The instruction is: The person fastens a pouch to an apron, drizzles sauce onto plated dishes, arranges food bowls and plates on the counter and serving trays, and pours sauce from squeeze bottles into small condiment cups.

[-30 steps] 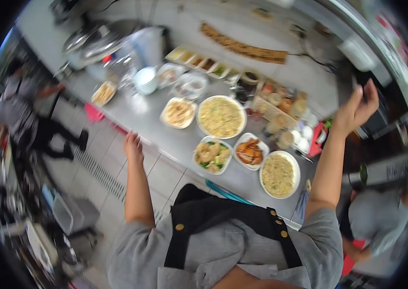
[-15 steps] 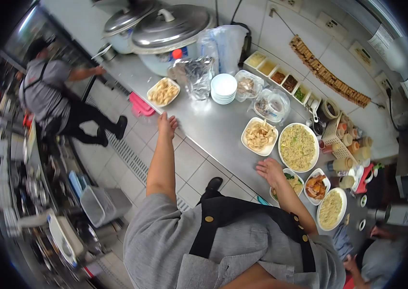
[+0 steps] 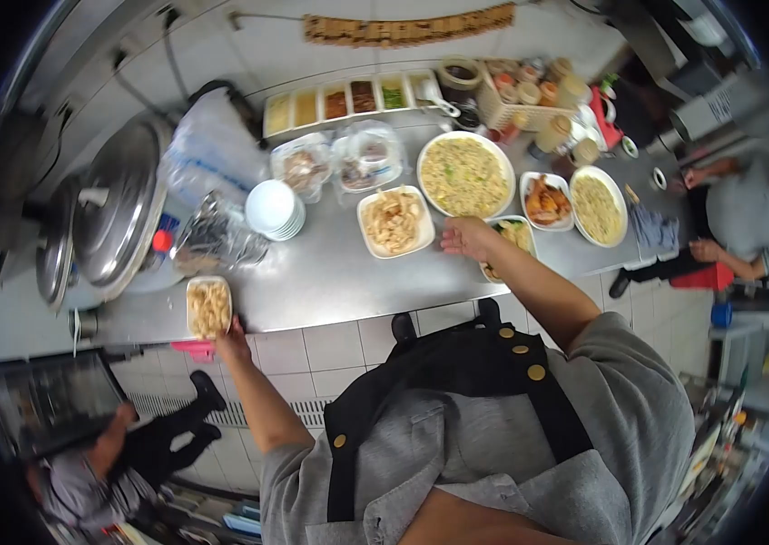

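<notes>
My left hand [image 3: 234, 341] is at the near right corner of a white bowl of pale, chunky food [image 3: 209, 309] by the counter's front edge. Its thumb lies along the bowl's side and the other fingers are mostly hidden by it, so the hand appears to grip the bowl. My right hand [image 3: 470, 239] is open, palm up and empty, just right of a square white bowl of pale sliced food [image 3: 395, 222]. Partly behind my right forearm is a bowl with green vegetables [image 3: 517, 233]. A large round plate of fried rice [image 3: 466, 174] lies just beyond that hand.
On the steel counter [image 3: 312, 286] stand stacked white dishes [image 3: 276, 210], crumpled foil [image 3: 219, 232], bagged bowls [image 3: 368, 154], a condiment rack [image 3: 335, 102], a bowl of browned meat [image 3: 547, 201], and an oval rice plate [image 3: 598, 207]. Large lidded pots [image 3: 117, 209] stand left. Co-workers flank both sides.
The view has swung round, so the counter now runs across the frame. My left hand has come from beside the chunky-food bowl to its corner. My right hand remains open.
</notes>
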The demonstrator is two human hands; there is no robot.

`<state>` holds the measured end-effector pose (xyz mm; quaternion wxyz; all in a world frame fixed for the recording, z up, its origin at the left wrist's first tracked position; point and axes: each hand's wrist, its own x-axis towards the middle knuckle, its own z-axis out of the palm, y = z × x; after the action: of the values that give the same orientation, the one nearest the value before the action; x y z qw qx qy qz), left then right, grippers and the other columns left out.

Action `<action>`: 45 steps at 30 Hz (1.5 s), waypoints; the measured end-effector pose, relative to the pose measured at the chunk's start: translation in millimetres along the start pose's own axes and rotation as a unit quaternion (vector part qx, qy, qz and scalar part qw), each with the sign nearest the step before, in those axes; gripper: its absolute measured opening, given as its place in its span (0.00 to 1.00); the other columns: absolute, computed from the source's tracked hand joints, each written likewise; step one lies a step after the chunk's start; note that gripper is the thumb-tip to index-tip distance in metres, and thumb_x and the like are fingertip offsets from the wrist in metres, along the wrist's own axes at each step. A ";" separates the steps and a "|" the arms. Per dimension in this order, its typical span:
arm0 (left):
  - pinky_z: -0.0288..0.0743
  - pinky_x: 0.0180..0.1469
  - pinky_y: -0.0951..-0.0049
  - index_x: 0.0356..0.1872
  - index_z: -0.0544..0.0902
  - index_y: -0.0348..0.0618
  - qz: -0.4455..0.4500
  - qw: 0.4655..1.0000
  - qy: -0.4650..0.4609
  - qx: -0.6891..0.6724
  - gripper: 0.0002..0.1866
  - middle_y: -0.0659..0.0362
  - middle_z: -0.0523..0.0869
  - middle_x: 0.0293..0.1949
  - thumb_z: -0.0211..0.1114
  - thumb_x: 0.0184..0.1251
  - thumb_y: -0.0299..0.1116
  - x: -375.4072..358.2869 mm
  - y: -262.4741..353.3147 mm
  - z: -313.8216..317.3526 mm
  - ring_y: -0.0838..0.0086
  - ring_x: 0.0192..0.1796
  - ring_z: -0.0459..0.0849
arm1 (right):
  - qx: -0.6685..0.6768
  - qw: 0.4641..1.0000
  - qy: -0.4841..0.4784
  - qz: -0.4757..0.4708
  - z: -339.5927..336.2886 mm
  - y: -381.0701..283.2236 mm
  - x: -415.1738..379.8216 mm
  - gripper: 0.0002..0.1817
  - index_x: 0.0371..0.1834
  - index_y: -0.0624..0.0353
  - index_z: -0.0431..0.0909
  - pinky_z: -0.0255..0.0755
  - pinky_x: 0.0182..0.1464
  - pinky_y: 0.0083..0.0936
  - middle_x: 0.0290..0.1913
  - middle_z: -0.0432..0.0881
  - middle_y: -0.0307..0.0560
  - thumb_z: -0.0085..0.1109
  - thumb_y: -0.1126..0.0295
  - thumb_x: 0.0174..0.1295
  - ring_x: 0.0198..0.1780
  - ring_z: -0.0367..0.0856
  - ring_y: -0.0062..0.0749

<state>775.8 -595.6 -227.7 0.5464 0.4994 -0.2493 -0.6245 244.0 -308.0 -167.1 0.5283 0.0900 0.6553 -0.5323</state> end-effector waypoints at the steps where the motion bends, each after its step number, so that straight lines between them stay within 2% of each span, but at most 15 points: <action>1: 0.82 0.58 0.62 0.68 0.65 0.37 0.000 1.000 0.007 -0.021 0.25 0.46 0.77 0.60 0.53 0.70 0.25 -7.0 -1.8 -6.3 0.58 0.55 0.81 | -0.082 0.996 -0.028 -0.023 -6.6 -12.1 -17.5 0.19 0.57 0.58 0.71 0.82 0.39 0.36 0.46 0.75 0.48 0.56 0.60 0.68 0.40 0.82 0.39; 4: 0.82 0.57 0.62 0.67 0.66 0.38 0.007 0.999 0.008 -0.036 0.27 0.48 0.76 0.60 0.56 0.66 0.24 -35.5 -4.8 -25.9 0.59 0.55 0.81 | -0.130 0.973 0.084 -0.171 -62.5 -37.0 -41.8 0.12 0.47 0.60 0.78 0.80 0.37 0.31 0.38 0.80 0.46 0.57 0.68 0.63 0.36 0.82 0.36; 8: 0.82 0.49 0.67 0.67 0.65 0.46 0.058 0.998 -0.001 0.021 0.29 0.49 0.80 0.56 0.55 0.62 0.27 -113.7 0.6 -3.3 0.62 0.52 0.82 | -0.077 0.762 0.474 -0.434 -203.7 -13.9 -11.2 0.14 0.47 0.64 0.79 0.76 0.47 0.35 0.39 0.82 0.55 0.61 0.73 0.58 0.41 0.82 0.44; 12: 0.80 0.32 0.79 0.65 0.67 0.52 -0.023 0.995 0.019 0.095 0.28 0.49 0.86 0.41 0.56 0.62 0.36 -166.9 -3.9 12.7 0.68 0.38 0.87 | -0.111 0.625 0.749 -0.188 -321.7 16.1 -8.7 0.18 0.46 0.67 0.79 0.73 0.53 0.43 0.45 0.82 0.58 0.63 0.73 0.50 0.50 0.80 0.55; 16: 0.78 0.33 0.81 0.62 0.71 0.49 -0.030 0.998 -0.019 0.043 0.26 0.51 0.86 0.40 0.57 0.62 0.38 -206.3 -35.5 47.3 0.70 0.36 0.86 | 0.131 0.768 0.601 -0.176 -454.8 63.9 67.5 0.15 0.40 0.69 0.78 0.75 0.31 0.44 0.34 0.82 0.55 0.58 0.66 0.58 0.29 0.81 0.46; 17: 0.78 0.33 0.81 0.62 0.71 0.49 -0.019 0.999 -0.008 0.025 0.26 0.51 0.86 0.40 0.57 0.62 0.38 -224.6 -42.7 65.3 0.70 0.36 0.86 | 0.193 0.877 0.382 -0.217 -488.5 81.0 79.4 0.17 0.39 0.69 0.77 0.70 0.22 0.40 0.33 0.79 0.52 0.51 0.62 0.64 0.25 0.78 0.41; 20: 0.78 0.32 0.79 0.63 0.70 0.50 -0.011 1.000 -0.012 0.004 0.27 0.53 0.86 0.37 0.57 0.61 0.38 -274.5 -72.8 125.6 0.74 0.34 0.85 | 0.068 0.941 0.261 -0.203 -476.8 45.5 38.7 0.23 0.54 0.73 0.73 0.81 0.25 0.38 0.41 0.82 0.61 0.44 0.61 0.72 0.32 0.85 0.47; 23: 0.78 0.31 0.79 0.63 0.68 0.52 0.026 0.999 0.019 -0.002 0.27 0.54 0.86 0.37 0.56 0.61 0.38 -344.1 -102.4 192.8 0.74 0.31 0.85 | 0.054 0.984 0.120 -0.120 -508.7 35.0 44.6 0.17 0.49 0.73 0.75 0.82 0.25 0.38 0.34 0.84 0.62 0.45 0.73 0.62 0.26 0.85 0.49; 28: 0.78 0.28 0.80 0.62 0.68 0.51 0.002 1.000 -0.010 -0.018 0.27 0.55 0.87 0.35 0.56 0.59 0.36 -437.3 -150.4 276.2 0.72 0.30 0.87 | 0.072 0.994 -0.046 0.060 -523.6 -8.7 12.5 0.24 0.64 0.72 0.61 0.83 0.50 0.47 0.55 0.77 0.69 0.41 0.74 0.64 0.52 0.84 0.58; 32: 0.77 0.26 0.82 0.63 0.65 0.50 -0.023 0.999 -0.048 0.005 0.26 0.56 0.86 0.37 0.53 0.60 0.33 -491.4 -175.7 319.2 0.73 0.29 0.87 | 0.095 0.991 -0.073 0.059 -529.5 -10.3 25.9 0.24 0.66 0.72 0.57 0.78 0.59 0.51 0.57 0.76 0.70 0.40 0.75 0.66 0.55 0.82 0.61; 37: 0.77 0.26 0.82 0.61 0.64 0.49 -0.041 0.992 -0.118 0.031 0.24 0.55 0.86 0.36 0.50 0.61 0.31 -527.2 -177.1 347.9 0.74 0.29 0.87 | -0.115 0.971 -0.147 0.150 -533.8 -43.9 -5.8 0.18 0.51 0.69 0.75 0.82 0.45 0.40 0.42 0.86 0.60 0.46 0.63 0.73 0.48 0.87 0.49; 39: 0.77 0.26 0.82 0.61 0.64 0.49 -0.044 0.988 -0.137 0.061 0.24 0.55 0.87 0.35 0.50 0.62 0.30 -530.9 -176.7 356.1 0.75 0.28 0.86 | -0.493 0.857 -0.139 0.057 -516.6 -84.7 -42.2 0.20 0.38 0.64 0.82 0.79 0.35 0.34 0.29 0.87 0.51 0.51 0.56 0.72 0.34 0.89 0.42; 40: 0.77 0.26 0.82 0.62 0.63 0.49 -0.041 0.987 -0.145 0.063 0.24 0.54 0.87 0.34 0.49 0.63 0.30 -533.2 -172.8 360.8 0.75 0.28 0.86 | -0.604 0.746 -0.206 -0.191 -497.6 -110.4 -47.4 0.21 0.35 0.63 0.83 0.76 0.30 0.33 0.22 0.85 0.46 0.57 0.52 0.69 0.23 0.84 0.38; 43: 0.78 0.27 0.82 0.63 0.63 0.48 -0.012 0.986 -0.157 0.061 0.24 0.54 0.87 0.34 0.48 0.64 0.28 -531.5 -169.6 366.2 0.75 0.29 0.87 | -0.379 0.773 -0.251 -0.443 -352.4 -215.4 -113.2 0.22 0.46 0.63 0.80 0.76 0.44 0.25 0.45 0.85 0.47 0.64 0.53 0.65 0.46 0.82 0.24; 45: 0.78 0.27 0.81 0.65 0.62 0.48 -0.004 0.987 -0.151 0.046 0.26 0.53 0.87 0.36 0.48 0.63 0.28 -538.9 -173.3 363.8 0.73 0.29 0.87 | -0.293 0.742 -0.287 -0.531 -253.2 -281.6 -185.6 0.36 0.68 0.64 0.66 0.71 0.63 0.29 0.63 0.77 0.50 0.71 0.63 0.60 0.63 0.76 0.34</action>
<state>323.1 -130.7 -49.9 0.4764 0.4252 -0.3556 -0.6825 -19.6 -142.3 117.2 0.3237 -0.5883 0.5386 -0.5089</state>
